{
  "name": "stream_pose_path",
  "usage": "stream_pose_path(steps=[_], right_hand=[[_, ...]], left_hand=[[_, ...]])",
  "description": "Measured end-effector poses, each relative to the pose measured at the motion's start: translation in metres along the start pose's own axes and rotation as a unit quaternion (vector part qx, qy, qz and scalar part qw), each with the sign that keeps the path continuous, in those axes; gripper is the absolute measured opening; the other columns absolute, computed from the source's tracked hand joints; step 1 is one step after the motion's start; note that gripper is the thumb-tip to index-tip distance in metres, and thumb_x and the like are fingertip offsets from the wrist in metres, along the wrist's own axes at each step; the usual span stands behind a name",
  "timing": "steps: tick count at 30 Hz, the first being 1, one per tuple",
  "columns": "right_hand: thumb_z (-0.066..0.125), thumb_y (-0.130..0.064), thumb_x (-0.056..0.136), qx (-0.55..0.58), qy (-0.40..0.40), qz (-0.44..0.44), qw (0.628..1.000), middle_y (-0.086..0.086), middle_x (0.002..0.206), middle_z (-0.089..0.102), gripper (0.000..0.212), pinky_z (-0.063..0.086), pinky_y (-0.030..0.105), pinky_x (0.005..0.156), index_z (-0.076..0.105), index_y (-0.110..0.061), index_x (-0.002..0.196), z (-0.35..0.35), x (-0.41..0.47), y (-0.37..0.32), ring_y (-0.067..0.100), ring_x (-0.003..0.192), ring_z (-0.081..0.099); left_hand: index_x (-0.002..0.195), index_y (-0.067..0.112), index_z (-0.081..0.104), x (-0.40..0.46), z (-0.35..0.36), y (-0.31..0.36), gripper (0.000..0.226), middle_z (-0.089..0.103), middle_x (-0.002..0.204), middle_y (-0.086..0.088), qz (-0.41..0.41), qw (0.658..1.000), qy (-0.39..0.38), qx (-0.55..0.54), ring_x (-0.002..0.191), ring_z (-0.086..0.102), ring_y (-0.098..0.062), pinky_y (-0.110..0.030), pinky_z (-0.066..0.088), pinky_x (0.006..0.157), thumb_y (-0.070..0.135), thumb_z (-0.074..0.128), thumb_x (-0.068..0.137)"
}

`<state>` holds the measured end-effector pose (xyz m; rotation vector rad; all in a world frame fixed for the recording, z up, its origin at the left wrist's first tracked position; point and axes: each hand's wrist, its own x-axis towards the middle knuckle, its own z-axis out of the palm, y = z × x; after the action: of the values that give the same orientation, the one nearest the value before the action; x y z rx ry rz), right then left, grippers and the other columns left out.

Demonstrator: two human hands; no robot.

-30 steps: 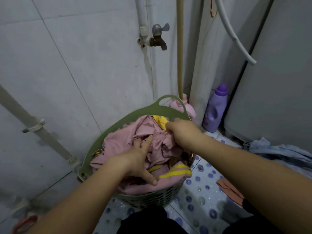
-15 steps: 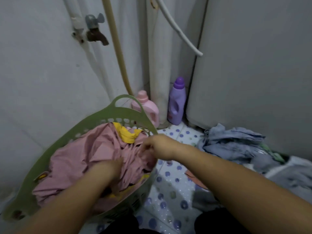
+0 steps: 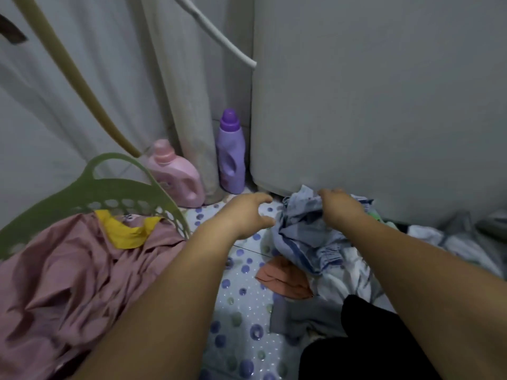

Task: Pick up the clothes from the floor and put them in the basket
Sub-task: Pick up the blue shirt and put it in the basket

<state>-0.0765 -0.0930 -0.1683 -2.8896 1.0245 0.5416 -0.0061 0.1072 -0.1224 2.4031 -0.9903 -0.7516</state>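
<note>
a white tiled floor with blue and purple dots (image 3: 241,305) carries a green plastic basket (image 3: 115,187) at left, pink (image 3: 178,176) and purple (image 3: 231,157) bottles at upper centre, and crumpled blue-white clothes (image 3: 310,234) at right.

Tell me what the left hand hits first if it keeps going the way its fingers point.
The left hand points right, toward the blue garment on the floor; that cloth would likely come first, just beyond the fingertips. Depth is hard to judge.

Grey tiled walls (image 3: 82,78), dotted floor (image 3: 241,311), grey appliance (image 3: 384,105)
</note>
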Motion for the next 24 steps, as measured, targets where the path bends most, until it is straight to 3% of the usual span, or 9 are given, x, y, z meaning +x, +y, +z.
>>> stream_pose_path(steps=[2, 5, 8, 10, 13, 15, 17, 20, 24], right_hand=[[0.049, -0.009, 0.09, 0.015, 0.045, -0.012, 0.999, 0.017, 0.138, 0.043, 0.051, 0.039, 0.047, 0.101, 0.036, -0.015, 0.139, 0.013, 0.014, 0.006, 0.037, 0.129, 0.042], [0.049, -0.01, 0.09, -0.025, 0.077, -0.037, 0.996, 0.014, 0.149, 0.027, 0.06, 0.028, 0.052, 0.108, 0.027, -0.023, 0.144, 0.024, 0.032, -0.002, 0.035, 0.139, 0.025], [0.046, -0.018, 0.094, -0.092, 0.062, -0.018, 0.994, 0.012, 0.153, 0.022, 0.045, 0.012, 0.057, 0.114, 0.04, -0.024, 0.138, 0.039, 0.046, -0.006, 0.033, 0.144, 0.013], [0.046, -0.019, 0.093, -0.064, 0.041, -0.008, 0.997, 0.012, 0.14, 0.042, 0.032, 0.017, 0.055, 0.112, 0.054, -0.022, 0.124, 0.041, 0.055, -0.006, 0.034, 0.136, 0.031], [0.047, -0.02, 0.093, 0.182, 0.046, -0.056, 0.981, 0.017, 0.105, 0.059, 0.008, 0.04, 0.036, 0.087, 0.053, -0.014, 0.093, 0.015, 0.062, -0.014, 0.031, 0.098, 0.055], [0.054, -0.018, 0.092, 0.295, 0.078, -0.105, 0.947, 0.013, 0.087, 0.053, 0.011, 0.036, 0.027, 0.072, 0.051, -0.01, 0.085, -0.013, 0.057, -0.023, 0.021, 0.082, 0.049], [0.057, -0.015, 0.091, 0.366, 0.116, -0.147, 0.912, 0.011, 0.082, 0.049, 0.014, 0.032, 0.025, 0.068, 0.055, -0.002, 0.087, -0.04, 0.049, -0.03, 0.016, 0.077, 0.044], [0.055, -0.009, 0.092, 0.464, 0.144, -0.196, 0.852, 0.001, 0.069, 0.049, 0.015, 0.036, 0.019, 0.061, 0.051, -0.012, 0.078, -0.075, 0.029, -0.039, 0.001, 0.062, 0.044], [0.051, 0.0, 0.093, 0.674, 0.132, -0.257, 0.68, -0.007, 0.066, 0.058, 0.026, 0.045, 0.017, 0.066, 0.05, -0.019, 0.075, -0.108, 0.003, -0.045, 0.0, 0.059, 0.053]], left_hand=[[0.14, 0.023, 0.044, 0.011, 0.022, -0.01, 0.054, 0.05, 0.141, -0.008, -0.018, 1.0, -0.007, -0.007, 0.121, 0.054, -0.023, -0.028, 0.043, 0.1, 0.028, 0.063, 0.089], [0.141, 0.022, 0.042, 0.025, 0.035, -0.026, 0.053, 0.048, 0.14, -0.008, -0.058, 0.998, -0.034, -0.015, 0.124, 0.051, -0.023, -0.03, 0.041, 0.101, 0.026, 0.06, 0.09], [0.141, 0.023, 0.041, 0.038, 0.039, -0.03, 0.053, 0.047, 0.141, -0.008, -0.071, 0.996, -0.037, -0.028, 0.126, 0.048, -0.023, -0.032, 0.041, 0.104, 0.026, 0.058, 0.091], [0.142, 0.024, 0.039, 0.046, 0.04, -0.031, 0.054, 0.045, 0.143, -0.008, -0.07, 0.996, -0.036, -0.031, 0.127, 0.048, -0.023, -0.033, 0.041, 0.104, 0.027, 0.058, 0.092], [0.148, 0.026, 0.028, 0.053, 0.044, -0.032, 0.065, 0.041, 0.146, -0.009, -0.069, 0.997, -0.02, -0.041, 0.128, 0.047, -0.024, -0.033, 0.04, 0.104, 0.029, 0.059, 0.091], [0.15, 0.026, 0.019, 0.056, 0.045, -0.033, 0.075, 0.037, 0.149, -0.01, -0.069, 0.996, 0.011, -0.061, 0.131, 0.044, -0.025, -0.033, 0.039, 0.105, 0.029, 0.062, 0.089], [0.151, 0.024, 0.013, 0.058, 0.045, -0.032, 0.081, 0.034, 0.151, -0.011, -0.074, 0.99, 0.044, -0.111, 0.135, 0.04, -0.026, -0.033, 0.038, 0.103, 0.026, 0.064, 0.088], [0.151, 0.021, 0.014, 0.055, 0.043, -0.032, 0.083, 0.037, 0.15, -0.01, -0.076, 0.975, 0.11, -0.175, 0.133, 0.041, -0.028, -0.033, 0.039, 0.103, 0.02, 0.066, 0.086], [0.15, 0.031, 0.015, 0.047, 0.04, -0.042, 0.084, 0.043, 0.144, -0.011, -0.107, 0.946, 0.179, -0.246, 0.127, 0.047, -0.032, -0.041, 0.047, 0.1, 0.022, 0.067, 0.085]])
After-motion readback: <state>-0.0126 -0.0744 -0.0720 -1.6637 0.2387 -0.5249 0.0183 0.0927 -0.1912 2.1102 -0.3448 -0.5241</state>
